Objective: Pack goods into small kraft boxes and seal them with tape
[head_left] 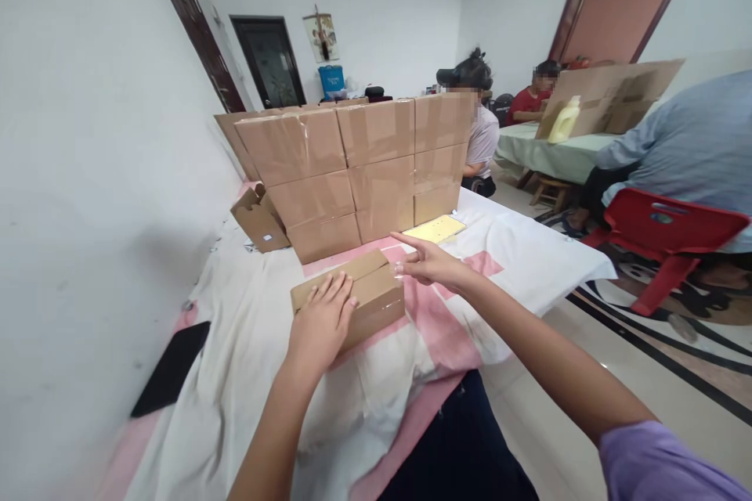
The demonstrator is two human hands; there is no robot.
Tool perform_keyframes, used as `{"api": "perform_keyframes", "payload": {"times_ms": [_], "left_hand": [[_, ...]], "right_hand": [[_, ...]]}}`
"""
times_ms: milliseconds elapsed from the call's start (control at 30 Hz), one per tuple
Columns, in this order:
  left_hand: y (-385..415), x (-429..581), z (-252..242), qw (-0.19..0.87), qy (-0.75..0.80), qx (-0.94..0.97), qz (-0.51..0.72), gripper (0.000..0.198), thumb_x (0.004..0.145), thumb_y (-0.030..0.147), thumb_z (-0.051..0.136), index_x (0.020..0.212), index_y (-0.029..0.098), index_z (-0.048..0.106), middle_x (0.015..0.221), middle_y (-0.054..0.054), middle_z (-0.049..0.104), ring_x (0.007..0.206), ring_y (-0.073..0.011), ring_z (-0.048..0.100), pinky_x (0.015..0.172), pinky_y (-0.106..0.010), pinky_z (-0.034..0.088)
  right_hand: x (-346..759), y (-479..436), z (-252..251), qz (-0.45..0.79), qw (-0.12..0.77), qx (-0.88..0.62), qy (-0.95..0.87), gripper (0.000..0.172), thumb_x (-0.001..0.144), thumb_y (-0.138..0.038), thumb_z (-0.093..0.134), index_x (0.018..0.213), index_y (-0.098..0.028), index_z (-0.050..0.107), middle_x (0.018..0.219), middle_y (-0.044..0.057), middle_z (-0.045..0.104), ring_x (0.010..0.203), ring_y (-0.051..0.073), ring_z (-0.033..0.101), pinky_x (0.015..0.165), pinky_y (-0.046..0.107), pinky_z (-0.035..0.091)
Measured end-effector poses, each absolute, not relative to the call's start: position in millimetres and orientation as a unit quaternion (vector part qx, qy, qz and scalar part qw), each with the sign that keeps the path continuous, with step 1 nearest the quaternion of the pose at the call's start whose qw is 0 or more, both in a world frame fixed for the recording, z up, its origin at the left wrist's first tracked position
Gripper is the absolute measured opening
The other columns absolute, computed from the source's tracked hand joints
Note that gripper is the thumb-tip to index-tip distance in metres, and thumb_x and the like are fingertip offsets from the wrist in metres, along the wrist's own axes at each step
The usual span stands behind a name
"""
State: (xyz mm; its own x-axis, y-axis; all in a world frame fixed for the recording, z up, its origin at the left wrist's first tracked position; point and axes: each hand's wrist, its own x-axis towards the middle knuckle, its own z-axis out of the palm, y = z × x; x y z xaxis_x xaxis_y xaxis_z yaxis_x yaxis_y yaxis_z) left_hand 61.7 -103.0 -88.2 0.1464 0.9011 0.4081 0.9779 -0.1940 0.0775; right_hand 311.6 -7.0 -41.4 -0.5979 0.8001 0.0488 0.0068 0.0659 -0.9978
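A closed cardboard box (pixel 376 299) lies on the cloth-covered table (pixel 470 321) in front of me. My left hand (pixel 326 313) rests flat on its top left part with the fingers spread. At the box's right end is my right hand (pixel 428 262), its index finger stretched out and the other fingers curled near the box edge. A small clear, shiny piece shows by those fingertips; whether they pinch it I cannot make out. Behind the box stands a wall of taped cardboard boxes (pixel 381 160), with a yellow sheet (pixel 438 229) at its foot.
An open cardboard box (pixel 259 219) stands left of the wall of boxes. A black flat object (pixel 170 369) lies at the table's left edge. Several people sit beyond and to the right, near a red chair (pixel 675 223) and another table holding a yellow bottle (pixel 565 121).
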Motion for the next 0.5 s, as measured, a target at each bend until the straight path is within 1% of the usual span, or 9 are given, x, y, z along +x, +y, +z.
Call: {"api": "perform_keyframes", "payload": {"times_ms": [67,133,267,400,467,500], "left_hand": [[-105,60,-90,0.097,-0.622,-0.755,-0.184,0.049,0.100,0.045,0.043,0.144,0.026,0.054,0.152,-0.006,0.051,0.144,-0.0260,0.044,0.118,-0.050,0.040],[-106,59,-89,0.091,-0.620,-0.758,-0.181,0.054,0.097,0.049,0.048,0.146,0.026,0.051,0.154,-0.007,0.048,0.145,-0.0274,0.042,0.119,-0.051,0.037],[-106,60,-86,0.085,-0.620,-0.760,-0.175,0.056,0.097,0.049,0.048,0.147,0.025,0.048,0.155,-0.007,0.047,0.146,-0.0276,0.041,0.119,-0.050,0.037],[-108,62,-85,0.088,-0.624,-0.756,-0.179,0.056,0.096,0.050,0.049,0.146,0.026,0.050,0.155,-0.006,0.048,0.146,-0.0275,0.042,0.120,-0.050,0.036],[-109,63,-85,0.092,-0.623,-0.754,-0.185,0.055,0.095,0.050,0.051,0.146,0.027,0.050,0.154,-0.006,0.049,0.146,-0.0265,0.042,0.120,-0.048,0.036],[-109,63,-85,0.094,-0.623,-0.754,-0.188,0.055,0.095,0.050,0.052,0.146,0.027,0.050,0.154,-0.006,0.050,0.145,-0.0260,0.042,0.120,-0.048,0.036]], "right_hand": [[293,-12,-36,0.586,0.321,-0.349,-0.657,0.095,0.075,-0.022,0.077,0.158,-0.017,0.032,0.055,-0.011,0.050,0.042,0.005,0.031,0.040,0.019,0.019],[276,-15,-33,0.575,0.307,-0.394,-0.648,0.092,0.074,-0.015,0.075,0.156,-0.014,0.034,0.055,-0.011,0.051,0.042,0.005,0.033,0.039,0.019,0.021],[251,-8,-28,0.546,0.239,-0.485,-0.640,0.087,0.073,-0.004,0.072,0.152,-0.013,0.037,0.047,-0.014,0.043,0.039,0.005,0.033,0.039,0.018,0.022],[237,9,-26,0.514,0.209,-0.517,-0.651,0.081,0.070,-0.007,0.079,0.143,-0.012,0.046,0.044,-0.013,0.043,0.036,0.006,0.034,0.037,0.019,0.023],[231,18,-25,0.504,0.195,-0.524,-0.658,0.076,0.065,-0.010,0.084,0.134,-0.013,0.052,0.044,-0.013,0.043,0.035,0.007,0.034,0.036,0.019,0.022],[228,22,-24,0.503,0.185,-0.525,-0.661,0.070,0.064,-0.011,0.086,0.127,-0.014,0.055,0.043,-0.012,0.043,0.035,0.007,0.034,0.036,0.019,0.022]]}}
